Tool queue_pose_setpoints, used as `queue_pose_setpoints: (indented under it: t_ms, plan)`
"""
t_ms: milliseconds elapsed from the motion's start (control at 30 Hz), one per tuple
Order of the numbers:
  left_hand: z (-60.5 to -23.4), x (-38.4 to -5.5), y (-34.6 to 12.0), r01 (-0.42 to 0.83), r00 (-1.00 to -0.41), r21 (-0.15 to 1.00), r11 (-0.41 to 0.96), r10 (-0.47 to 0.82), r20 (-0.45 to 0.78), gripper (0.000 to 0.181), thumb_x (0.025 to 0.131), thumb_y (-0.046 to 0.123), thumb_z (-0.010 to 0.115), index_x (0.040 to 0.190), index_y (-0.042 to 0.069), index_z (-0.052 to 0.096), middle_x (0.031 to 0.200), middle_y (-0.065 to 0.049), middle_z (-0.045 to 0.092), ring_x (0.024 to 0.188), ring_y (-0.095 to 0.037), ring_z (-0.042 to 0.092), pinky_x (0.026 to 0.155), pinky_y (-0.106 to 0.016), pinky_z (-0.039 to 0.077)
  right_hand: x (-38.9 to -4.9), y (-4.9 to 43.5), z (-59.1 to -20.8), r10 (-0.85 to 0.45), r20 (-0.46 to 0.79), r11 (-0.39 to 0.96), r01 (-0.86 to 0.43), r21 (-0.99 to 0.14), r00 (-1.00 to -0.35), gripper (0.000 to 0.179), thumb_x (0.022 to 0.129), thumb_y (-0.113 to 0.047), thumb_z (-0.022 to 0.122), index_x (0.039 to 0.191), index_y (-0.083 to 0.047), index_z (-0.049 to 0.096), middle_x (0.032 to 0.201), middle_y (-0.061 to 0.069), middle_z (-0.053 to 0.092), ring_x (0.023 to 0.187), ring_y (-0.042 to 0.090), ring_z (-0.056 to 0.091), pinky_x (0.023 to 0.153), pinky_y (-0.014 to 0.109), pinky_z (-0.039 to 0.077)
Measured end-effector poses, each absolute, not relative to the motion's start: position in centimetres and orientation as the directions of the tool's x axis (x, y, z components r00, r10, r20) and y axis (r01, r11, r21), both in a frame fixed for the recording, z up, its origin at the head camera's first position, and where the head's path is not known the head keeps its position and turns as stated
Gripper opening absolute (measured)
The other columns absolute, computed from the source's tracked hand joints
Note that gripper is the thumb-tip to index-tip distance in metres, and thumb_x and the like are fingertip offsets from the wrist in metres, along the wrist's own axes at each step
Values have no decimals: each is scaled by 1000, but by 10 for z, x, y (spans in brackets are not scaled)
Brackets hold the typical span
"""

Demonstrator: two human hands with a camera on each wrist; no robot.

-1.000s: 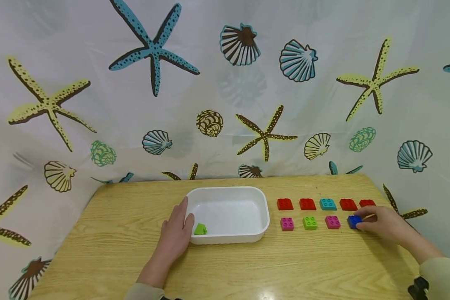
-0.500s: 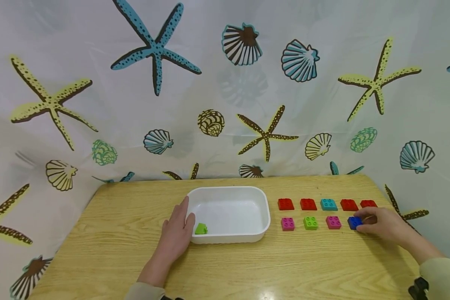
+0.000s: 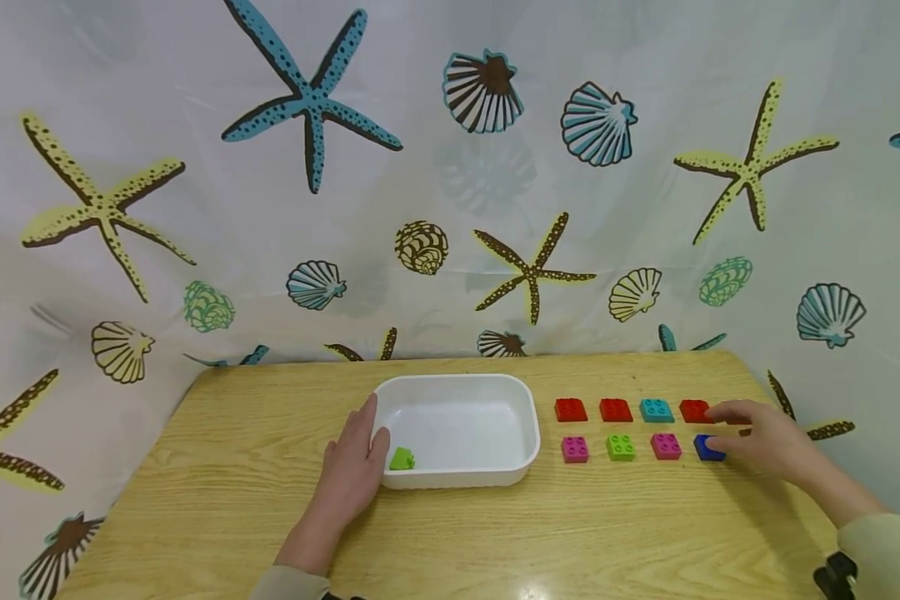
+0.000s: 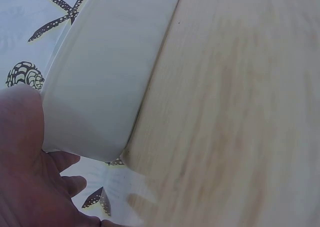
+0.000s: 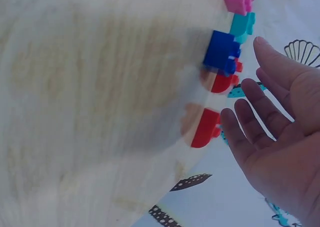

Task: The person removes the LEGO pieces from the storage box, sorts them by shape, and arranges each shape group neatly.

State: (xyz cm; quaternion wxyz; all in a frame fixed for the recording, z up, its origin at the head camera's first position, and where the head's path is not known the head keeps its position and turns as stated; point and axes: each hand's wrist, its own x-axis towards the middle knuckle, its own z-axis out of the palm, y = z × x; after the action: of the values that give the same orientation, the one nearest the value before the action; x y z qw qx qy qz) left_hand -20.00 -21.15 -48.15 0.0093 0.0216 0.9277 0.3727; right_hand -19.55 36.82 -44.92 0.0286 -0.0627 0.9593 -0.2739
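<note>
In the head view my left hand (image 3: 351,458) rests against the left end of a white plastic tray (image 3: 460,478), its fingers extended along the side and thumb at the front corner. The left wrist view shows the same hand beside the tray wall (image 4: 100,82). My right hand (image 3: 768,437) hovers over a dark blue toy building brick (image 3: 708,448) at the right end of the front row. Seen from the right wrist, its fingers are spread, apart from the blue brick (image 5: 220,52). A red brick (image 5: 206,128), mostly covered in the head view, lies near the fingertips.
Left of the blue brick are a pink brick (image 3: 666,447), a lime brick (image 3: 620,447) and another pink brick (image 3: 574,449). Behind stand red bricks (image 3: 616,410) and a turquoise brick (image 3: 656,410). A lime piece (image 3: 402,459) lies inside the tray. A patterned curtain (image 3: 420,167) hangs behind.
My right hand has let go of the blue brick, and its fingers have spread and lifted slightly. The blue brick stays in its row. My left hand and the tray have not moved.
</note>
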Motion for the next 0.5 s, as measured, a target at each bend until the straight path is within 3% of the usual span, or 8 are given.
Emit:
queue_pose_setpoints:
  t_ms: [167,500]
  plan:
    - [-482,-199,-212,36,-999,694,720,51,-2,67,120,33,32,178,6,11,182,-21,17,169,-43,7,129,-75,1,-197,352,-439,-131,31,851,-128,-510,-991,57,100,-31,85,142,4,68,143,33,65,129,58,59,101,72,54]
    - [-483,-200,-213,37,-999,693,720,48,4,67,120,33,32,178,7,11,182,-20,17,169,-42,7,130,-74,1,-206,307,-419,-244,108,818,-264,-511,-964,64,99,-22,86,152,3,61,154,34,57,134,61,56,108,74,49]
